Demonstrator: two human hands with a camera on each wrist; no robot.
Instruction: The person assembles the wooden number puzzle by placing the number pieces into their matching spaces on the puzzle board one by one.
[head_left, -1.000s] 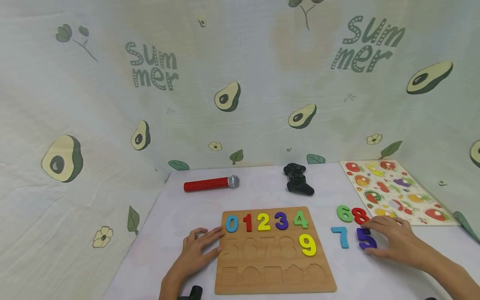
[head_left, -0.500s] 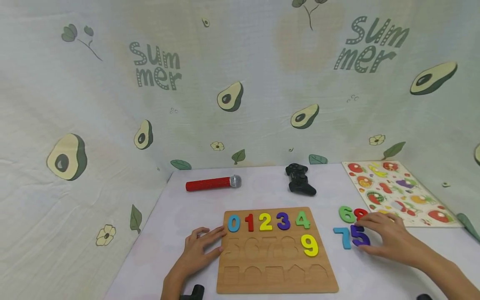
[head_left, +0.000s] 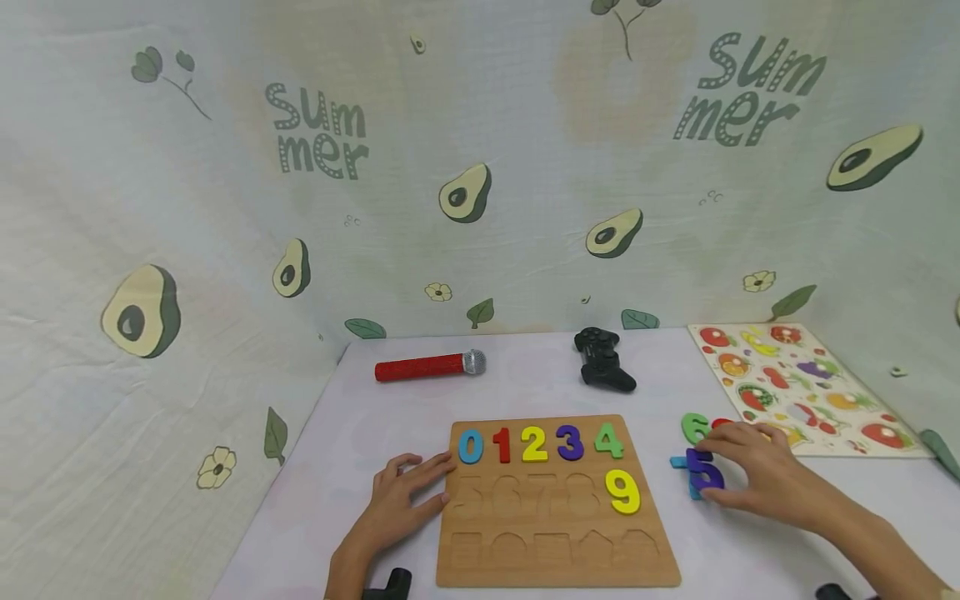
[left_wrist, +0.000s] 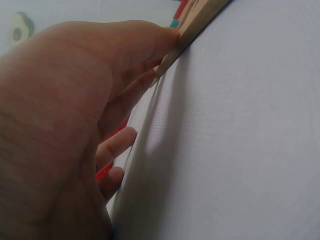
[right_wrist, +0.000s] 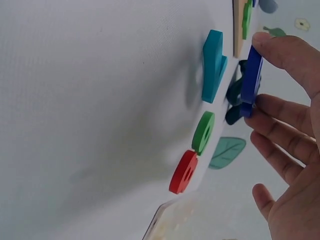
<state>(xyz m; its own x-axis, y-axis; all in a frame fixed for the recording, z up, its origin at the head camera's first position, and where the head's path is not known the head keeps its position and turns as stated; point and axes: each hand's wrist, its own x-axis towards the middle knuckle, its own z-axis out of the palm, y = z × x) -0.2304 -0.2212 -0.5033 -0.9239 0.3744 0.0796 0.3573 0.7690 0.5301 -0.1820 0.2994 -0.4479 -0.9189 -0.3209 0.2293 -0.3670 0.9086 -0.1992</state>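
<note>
A purple number 5 (head_left: 703,475) is pinched between the thumb and fingertips of my right hand (head_left: 768,475). In the right wrist view this 5 (right_wrist: 252,75) is lifted above the white tabletop. Under it in the head view, a blue 7 (head_left: 678,462) is partly covered. My left hand (head_left: 393,508) rests at the left edge of a wooden number board (head_left: 555,575), thumb and fingertips touching that edge. Numbers 0 to 4 fill the board's top row, and a yellow 9 (head_left: 623,492) sits at the right end of the second row; other recesses show bare wood.
Beyond the right hand lie a green 6 (head_left: 694,428) and a partly hidden red 8 (head_left: 722,422). A fruit-picture board (head_left: 817,392) lies at the back right. Behind the number board are a red microphone (head_left: 420,367) and a black game controller (head_left: 602,360).
My right hand has carried the purple 5 leftward from beside the blue 7 until it overlaps the 7 in the head view. The left hand has stayed at the board's edge.
</note>
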